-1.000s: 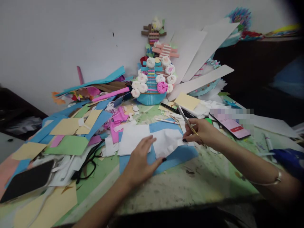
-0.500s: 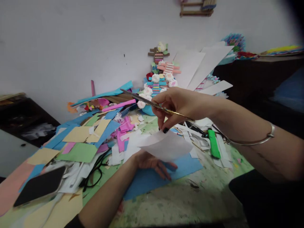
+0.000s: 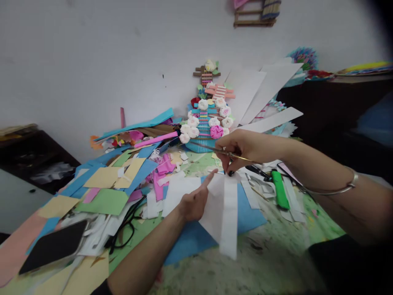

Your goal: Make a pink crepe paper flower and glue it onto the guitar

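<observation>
My right hand (image 3: pixel 242 149) is closed around scissors (image 3: pixel 245 158) with gold-coloured handles, their blades pointing left. Its thumb and a fingertip also pinch the top of a white sheet of paper (image 3: pixel 215 209). The sheet is creased, and a long strip of it (image 3: pixel 229 221) hangs down at the right. My left hand (image 3: pixel 196 200) lies against the sheet's left side, index finger stretched toward the pinched top. Its other fingers are curled and partly hidden. A blue sheet (image 3: pixel 192 241) rests on the table underneath.
Paper scraps, a green sheet (image 3: pixel 102 201), black-framed glasses (image 3: pixel 123 235) and a phone (image 3: pixel 55 246) cover the left side. At right are a green-handled tool (image 3: pixel 280 190) and white offcuts. Paper-flower decorations (image 3: pixel 203 123) and tall white sheets (image 3: pixel 270 90) stand against the wall.
The white sheet has gone from lying flat above my left hand to hanging creased. My left hand has turned, its index finger now extended. My right hand with the scissors has shifted right and down.
</observation>
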Demonstrator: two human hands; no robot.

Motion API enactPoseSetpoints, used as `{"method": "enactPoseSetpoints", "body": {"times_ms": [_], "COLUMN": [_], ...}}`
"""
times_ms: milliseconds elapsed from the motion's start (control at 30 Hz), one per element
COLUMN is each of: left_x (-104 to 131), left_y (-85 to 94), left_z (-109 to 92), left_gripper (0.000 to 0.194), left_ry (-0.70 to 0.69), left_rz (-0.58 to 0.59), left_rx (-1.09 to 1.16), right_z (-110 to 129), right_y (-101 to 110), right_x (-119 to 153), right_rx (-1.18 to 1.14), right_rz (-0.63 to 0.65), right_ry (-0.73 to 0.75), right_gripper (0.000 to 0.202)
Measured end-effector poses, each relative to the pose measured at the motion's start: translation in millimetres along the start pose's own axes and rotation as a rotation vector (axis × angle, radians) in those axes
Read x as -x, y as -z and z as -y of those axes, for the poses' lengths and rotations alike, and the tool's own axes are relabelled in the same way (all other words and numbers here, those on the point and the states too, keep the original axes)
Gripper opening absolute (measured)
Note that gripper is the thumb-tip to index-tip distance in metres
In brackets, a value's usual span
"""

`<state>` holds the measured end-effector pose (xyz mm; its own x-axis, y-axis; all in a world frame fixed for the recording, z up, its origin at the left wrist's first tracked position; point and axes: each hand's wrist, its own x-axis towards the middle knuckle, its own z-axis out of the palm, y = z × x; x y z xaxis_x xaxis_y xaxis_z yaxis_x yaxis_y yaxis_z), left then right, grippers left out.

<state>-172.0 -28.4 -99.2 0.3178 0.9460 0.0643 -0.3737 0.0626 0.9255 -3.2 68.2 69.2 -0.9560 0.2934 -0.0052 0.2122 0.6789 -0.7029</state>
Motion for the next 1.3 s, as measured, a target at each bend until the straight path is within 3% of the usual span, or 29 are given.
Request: {"method": "enactPoseSetpoints", "body": {"times_ms": [100, 200, 267, 367, 433, 600, 833, 933, 1033, 1067, 1167, 1300], "left_x": [-1.1, -5.4, -8.1, -10.2, -10.8, -11.5, -9.8, -8.0, -5.9, -5.3, -3.7, -2.8], "left_y": [-3.0, -1.5, 3.1, 12.1, 15.6, 10.6, -5.4, -6.4, -1.9, 0.1, 4.7, 4.5], "left_z": [-2.0, 0.0, 2.9, 6.4, 7.0, 6.9, 5.3, 0.4, -3.7, -4.3, -2.7, 2.5], "left_gripper": [0.112, 0.105, 0.081, 0.029, 0.015, 0.016, 0.049, 0.048, 0.044, 0.042, 0.039, 0.035], "left_ry": [0.015, 0.011, 0.011, 0.044, 0.043, -0.024, -0.104, -0.198, -0.297, -0.323, -0.386, -0.403], "left_rz": [-0.03, -0.147, -0.239, -0.333, -0.36, -0.412, -0.529, -0.636, -0.742, -0.774, -0.833, -0.832], "left_rx": [0.132, 0.114, 0.041, -0.075, -0.102, -0.101, -0.03, -0.063, -0.146, -0.19, -0.334, -0.423], "right_z": [-8.6, -11.7, -13.5, -17.2, -19.7, -20.4, -20.5, -24.8, -35.7, -40.8, -56.8, -72.0], "right_y": [-4.6, -9.5, -11.9, -13.1, -13.4, -20.7, -48.9, -56.4, -63.5, -67.6, -87.2, -116.4], "right_x": [-1.8, -4.1, -4.8, -4.6, -4.5, -9.8, -25.0, -21.9, -11.2, -7.4, 0.3, 1.1], "right_rx": [0.239, 0.517, 0.618, 0.668, 0.689, 0.729, 0.772, 0.6, 0.273, 0.139, -0.336, -0.814], "right_rz": [-0.032, -0.064, -0.076, -0.104, -0.131, -0.198, -0.435, -0.659, -0.895, -0.911, -0.791, -0.719], "right_ry": [0.01, -0.002, -0.014, -0.011, -0.005, 0.021, -0.015, -0.065, -0.121, -0.15, -0.287, -0.243], "right_gripper": [0.012, 0.015, 0.016, 0.015, 0.014, 0.013, 0.017, 0.014, 0.014, 0.023, 0.043, 0.051]}}
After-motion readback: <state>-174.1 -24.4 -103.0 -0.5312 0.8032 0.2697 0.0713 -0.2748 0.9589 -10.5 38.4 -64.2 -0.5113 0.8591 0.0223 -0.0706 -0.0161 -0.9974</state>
